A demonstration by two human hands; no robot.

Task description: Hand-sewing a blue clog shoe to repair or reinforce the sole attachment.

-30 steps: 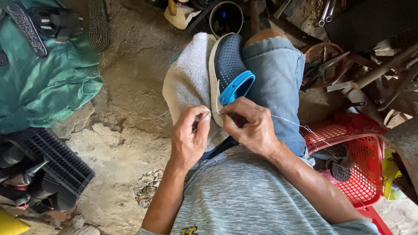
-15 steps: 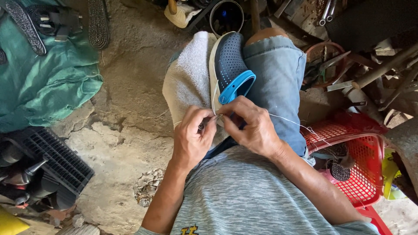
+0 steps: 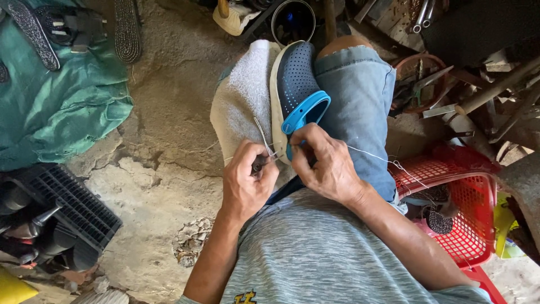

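Note:
A dark blue perforated clog [image 3: 293,84] with a bright blue heel strap and pale sole lies on a grey towel [image 3: 243,101] across my lap. My left hand [image 3: 246,181] grips a thin metal awl [image 3: 263,138] whose tip points at the clog's sole edge. My right hand [image 3: 322,164] pinches the heel end of the clog. A white thread [image 3: 388,163] runs from my right hand off to the right.
A red plastic basket [image 3: 467,214] stands at the right. Metal scrap and tools [image 3: 450,73] lie behind it. A green cloth [image 3: 56,107] with sandals is at the upper left, a black crate [image 3: 67,202] at the lower left, and a round tin [image 3: 292,19] ahead.
My left hand has drawn back slightly and the awl now shows, sticking up from the sole edge. The right hand stays on the clog's heel.

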